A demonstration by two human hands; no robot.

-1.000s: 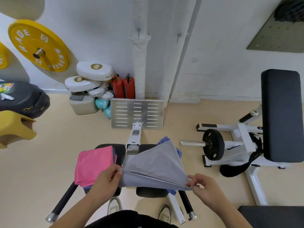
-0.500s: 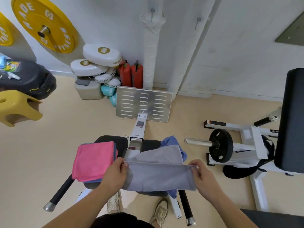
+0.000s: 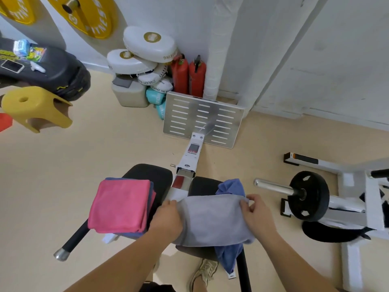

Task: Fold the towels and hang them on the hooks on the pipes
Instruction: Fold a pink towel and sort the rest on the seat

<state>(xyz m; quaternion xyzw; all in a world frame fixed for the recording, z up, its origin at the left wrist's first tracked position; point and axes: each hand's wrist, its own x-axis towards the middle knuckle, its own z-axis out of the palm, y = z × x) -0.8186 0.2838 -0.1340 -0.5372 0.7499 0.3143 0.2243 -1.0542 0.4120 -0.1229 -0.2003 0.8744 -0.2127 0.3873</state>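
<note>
The folded pink towel (image 3: 122, 205) lies on the left pad (image 3: 151, 173). Just beside it, my left hand (image 3: 166, 220) curls round the left edge of the grey towel (image 3: 212, 220), which lies half-folded across the right pad (image 3: 202, 186), over a crumpled blue towel (image 3: 231, 186). My right hand (image 3: 255, 213) pinches the grey towel's right edge, thumb and fingers closed on it. To fold well I should match the edges, draw the cloth taut between both grips, then press the crease flat.

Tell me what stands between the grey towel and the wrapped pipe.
On the floor, the slotted metal footplate and its white rail lie between the grey towel and the pipe; hooks are out of view.
</note>
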